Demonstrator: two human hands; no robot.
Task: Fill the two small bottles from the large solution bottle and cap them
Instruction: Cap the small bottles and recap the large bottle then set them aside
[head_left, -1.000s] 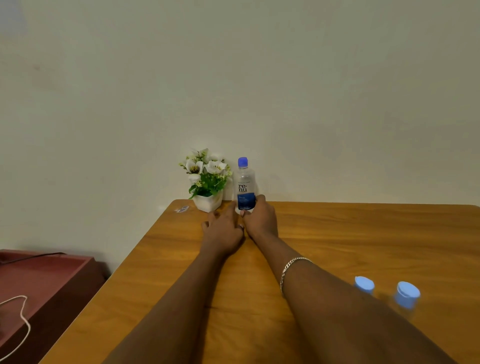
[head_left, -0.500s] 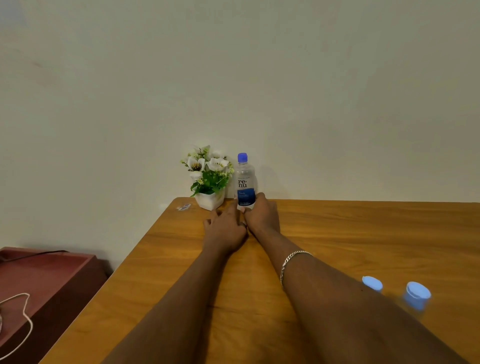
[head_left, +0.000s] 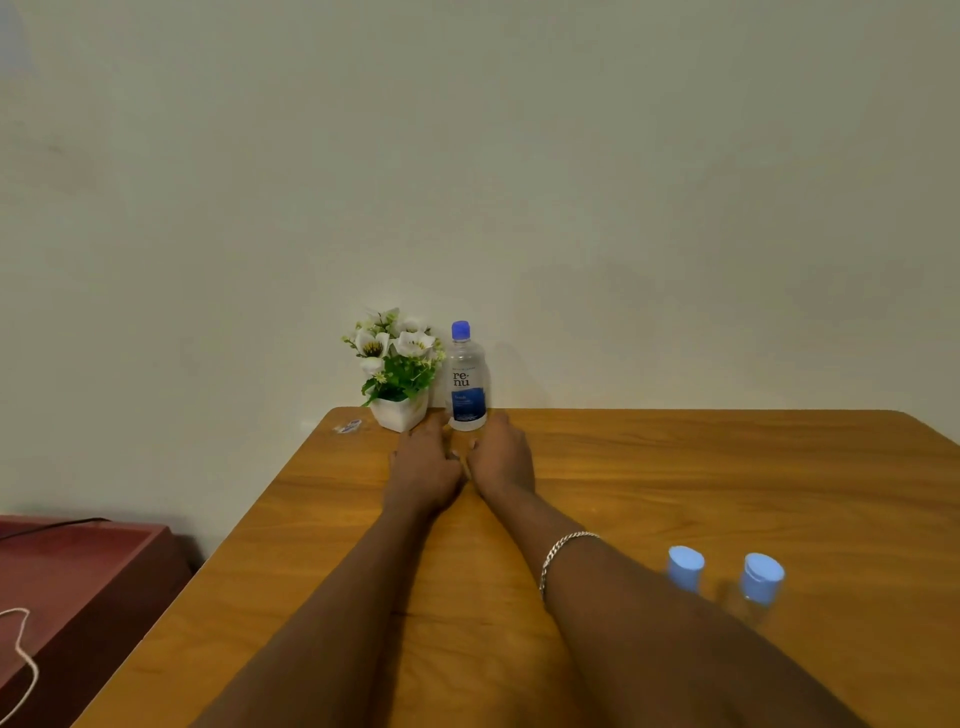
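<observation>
Two hands lie flat on your wooden table (head_left: 675, 467), both reaching toward the tall clear solution bottle with blue cap (head_left: 466, 376), which stands upright at the far edge against the pale wall (head_left: 467, 156). Its label reads "re-nu" above a blue band; the smaller print is too fine to read. Clear liquid seems to fill it nearly to the neck. Your left hand (head_left: 423, 467) rests palm down, fingers loosely spread, just left of the bottle's base; your right hand (head_left: 501, 457) sits just right of it, fingers near the base, gripping nothing. A silver chain bracelet (head_left: 563, 551) circles your right wrist. Both small clear bottles with light-blue caps (head_left: 685, 569) stand capped near your right forearm, well apart from the big bottle; their contents cannot be told. A white pot of white artificial flowers (head_left: 397, 374) is just beside the bottle on its left. Open tabletop stretches right; the left edge drops to a dark red cabinet (head_left: 78, 582).
</observation>
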